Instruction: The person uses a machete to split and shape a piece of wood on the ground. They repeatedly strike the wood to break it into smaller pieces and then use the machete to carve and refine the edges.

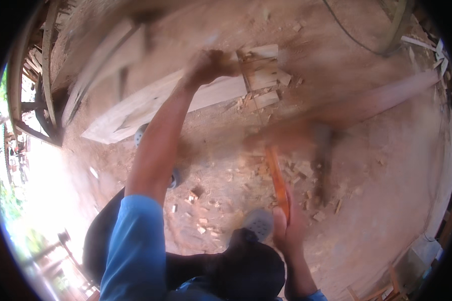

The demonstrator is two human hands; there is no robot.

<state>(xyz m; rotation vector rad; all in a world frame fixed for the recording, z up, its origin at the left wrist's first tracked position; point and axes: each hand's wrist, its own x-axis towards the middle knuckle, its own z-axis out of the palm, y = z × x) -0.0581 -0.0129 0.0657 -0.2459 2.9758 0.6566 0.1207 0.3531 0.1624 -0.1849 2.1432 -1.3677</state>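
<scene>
My left hand [204, 66] is over the far right part of a long pale wooden board [218, 94] on the ground. Its fingers look curled, but blur and the hand itself hide what they grip. Just beyond the fingers, the board's end has cut sections [260, 75], with chips beside it. Lower right, my right hand [291, 223] is closed round an orange-brown wooden handle [277, 180] that points away from me. The far end of this tool is lost in blur, so its kind does not show.
A long blurred wooden beam or bench [376, 100] crosses the right side, with a dark leg-like part [324, 160] below. Wood chips [299, 170] litter the dirt floor around my shoe [257, 224]. Timber frames [47, 75] stand far left; a cable [344, 32] lies at the top.
</scene>
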